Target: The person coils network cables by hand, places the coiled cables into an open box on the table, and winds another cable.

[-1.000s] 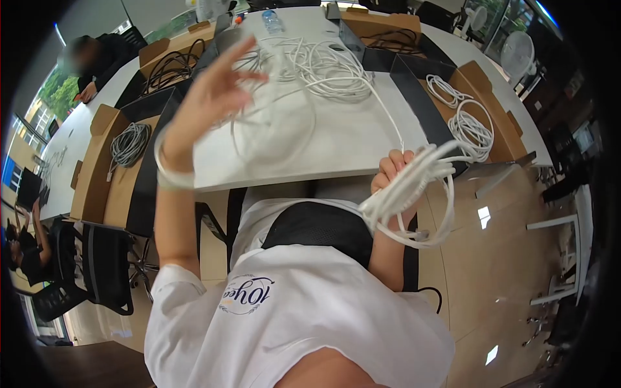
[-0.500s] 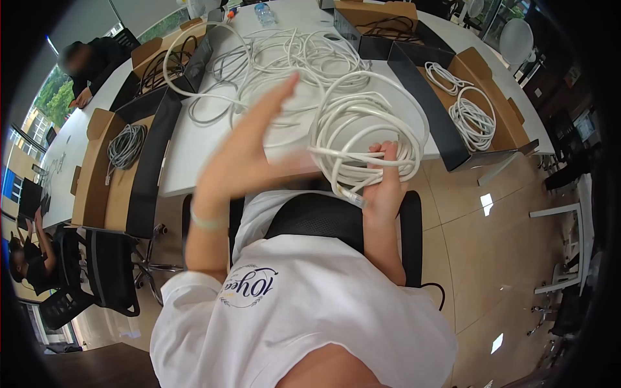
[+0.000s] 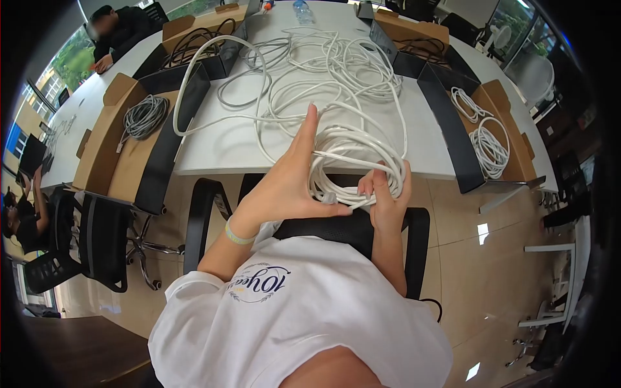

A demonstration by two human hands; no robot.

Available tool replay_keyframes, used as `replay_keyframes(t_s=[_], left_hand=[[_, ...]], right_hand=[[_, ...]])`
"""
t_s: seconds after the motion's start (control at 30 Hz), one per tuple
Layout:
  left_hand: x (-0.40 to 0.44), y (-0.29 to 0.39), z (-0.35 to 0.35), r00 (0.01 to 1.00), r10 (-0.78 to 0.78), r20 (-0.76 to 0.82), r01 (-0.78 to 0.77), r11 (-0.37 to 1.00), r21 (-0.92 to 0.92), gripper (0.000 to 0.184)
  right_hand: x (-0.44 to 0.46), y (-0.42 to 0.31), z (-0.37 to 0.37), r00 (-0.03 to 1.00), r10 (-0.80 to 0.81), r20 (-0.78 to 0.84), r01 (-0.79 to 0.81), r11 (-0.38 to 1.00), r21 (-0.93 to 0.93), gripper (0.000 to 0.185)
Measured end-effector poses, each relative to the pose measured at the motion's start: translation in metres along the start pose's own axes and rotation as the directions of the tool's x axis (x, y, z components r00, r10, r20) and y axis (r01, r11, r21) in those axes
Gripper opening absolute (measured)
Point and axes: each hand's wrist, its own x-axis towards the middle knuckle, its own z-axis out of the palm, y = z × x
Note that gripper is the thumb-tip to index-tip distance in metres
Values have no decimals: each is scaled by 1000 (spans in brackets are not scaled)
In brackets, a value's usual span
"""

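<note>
A coil of white cable hangs at the front edge of the table, several loops thick. My right hand is closed around the coil's right side, the thumb lying over the strands. Against its left side rests my left hand, with the thumb stretched along the bottom and the fingers pointing up, held wide apart. A clear connector shows at the coil's lower left, near my left thumb. From the coil, strands run up to a loose tangle of white cable spread over the table.
A left box holds a grey cable coil; a right box holds white coils. Further back, two boxes contain dark cables. A water bottle stands at the far end. One person sits at back left.
My left hand has swung down and right, from a blurred raised position to the coil's left side. The coil, with my right hand on it, sits slightly lower, its loops more gathered.
</note>
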Motion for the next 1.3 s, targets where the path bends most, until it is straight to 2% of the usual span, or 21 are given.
replay_keyframes(t_s=[0.1, 0.23, 0.33, 0.37, 0.47, 0.5, 0.53, 0.6, 0.63, 0.7, 0.73, 0.77, 0.83, 0.87, 0.9, 0.97, 1.0, 1.07, 1.1, 1.2, 1.3], left_hand=[[-6, -5, -14, 977, 113, 179, -92, 988, -121, 154], [-5, -8, -15, 988, 76, 132, -69, 996, -59, 155], [0, -9, -1, 990, 26, -139, -15, 997, 79, 125], [1, -9, 3, 975, 74, -208, -72, 997, 17, 102], [2, -6, 5, 981, 6, -194, 14, 995, 103, 90], [4, -3, 7, 957, 86, -277, -39, 985, 169, 68], [3, -3, 7, 957, 85, -278, -38, 985, 168, 68], [2, -7, 6, 981, -3, -195, 34, 988, 154, 51], [2, -9, 7, 974, 21, -224, 17, 986, 168, 41], [-2, -11, 7, 973, 44, -226, -9, 989, 150, 41], [-4, -9, 4, 980, -10, -201, 43, 986, 161, 40], [-5, -10, 3, 979, -5, -204, 39, 985, 167, 40], [-9, -14, 4, 967, 10, -253, 45, 977, 209, 39], [-10, -12, 1, 970, -6, -241, 66, 968, 243, 46], [-11, -6, 0, 970, -10, -245, 70, 968, 240, 46], [-12, 10, -4, 938, -233, -257, 281, 944, 172, 61], [-14, 2, -2, 959, -28, -280, 103, 961, 257, 71], [-13, 5, -6, 977, 27, -210, 34, 958, 284, 66], [-13, 16, -10, 984, -86, -158, 131, 942, 308, 58], [-15, 16, -12, 980, -115, -162, 159, 943, 293, 52], [-18, 8, -6, 977, -73, -201, 119, 966, 228, 45]], right_hand=[[0, 1, -5, 998, -41, 51, 40, 999, 21, 12], [-4, 0, 0, 997, -33, 72, 31, 999, 38, 12], [-6, -2, 4, 996, 9, 85, -15, 997, 70, 14], [-6, -5, 7, 997, 14, 79, -22, 995, 99, 15], [-4, -9, 10, 996, 44, 74, -52, 993, 110, 16], [-5, -10, 11, 997, 65, 49, -71, 991, 117, 16], [-5, -10, 11, 997, 66, 50, -72, 991, 116, 16], [-4, -7, 11, 997, 52, 52, -58, 993, 107, 21], [-4, -5, 8, 996, 68, 53, -72, 994, 87, 27], [0, -5, 8, 998, 51, 45, -54, 997, 61, 38], [1, -6, 8, 998, 48, 41, -49, 999, 22, 56], [3, -6, 7, 998, 43, 45, -44, 999, 26, 56], [5, -3, 4, 996, -3, 87, 15, 991, -133, 73], [5, -1, 7, 994, -78, 75, 84, 993, -86, 89], [3, -1, 9, 994, -74, 78, 80, 993, -88, 89], [5, -1, 13, 957, -287, 25, 287, 943, -165, 100], [6, 3, 10, 938, -341, 64, 347, 921, -178, 104], [9, -3, 5, 955, -222, 196, 276, 907, -318, 99], [10, -6, 6, 955, -225, 195, 289, 855, -430, 76], [13, -8, 5, 963, -82, 255, 170, 922, -347, 62], [14, -6, 1, 953, 31, 302, 45, 970, -240, 60]])
